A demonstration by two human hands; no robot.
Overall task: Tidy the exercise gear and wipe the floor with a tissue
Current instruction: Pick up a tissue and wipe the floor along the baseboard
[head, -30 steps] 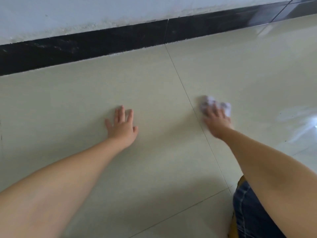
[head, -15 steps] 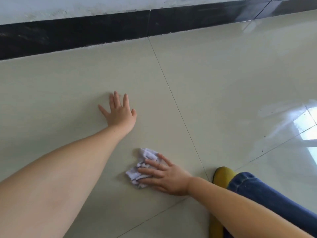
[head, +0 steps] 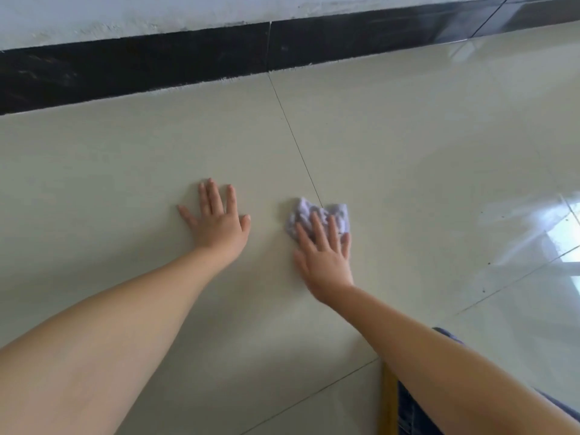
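Wiping the floor with the right hand, fingers spread almost flat and pressing down on the crumpled tissue rather than gripping it; no closing around the paper, only holding it under the fingertips. Lying now right on the thin tile joint, at about 1 o'clock from the right wrist and at 3 o'clock from the left hand, near it but not touching. Moving back outward: half a second ago pinned closer to the body, at about 5 o'clock from the left hand, and a full second ago sitting out beside the joint, so sweeping to and fro over the same patch. Resting the left hand open and flat on the tile, fingers apart, holding nothing, serving only as support at nearly the same spot as before. Running along the top at 12 o'clock, the dark skirting under the white wall. Showing no exercise gear anywhere in view, so probably working through the wiping part of the task, with this patch getting repeated passes. Staying bunched instead of flat, so probably covering only a narrow strip at each pass and needing further strokes toward 3 o'clock, where the shiny tiles are lying unwiped as far as possible to judge.
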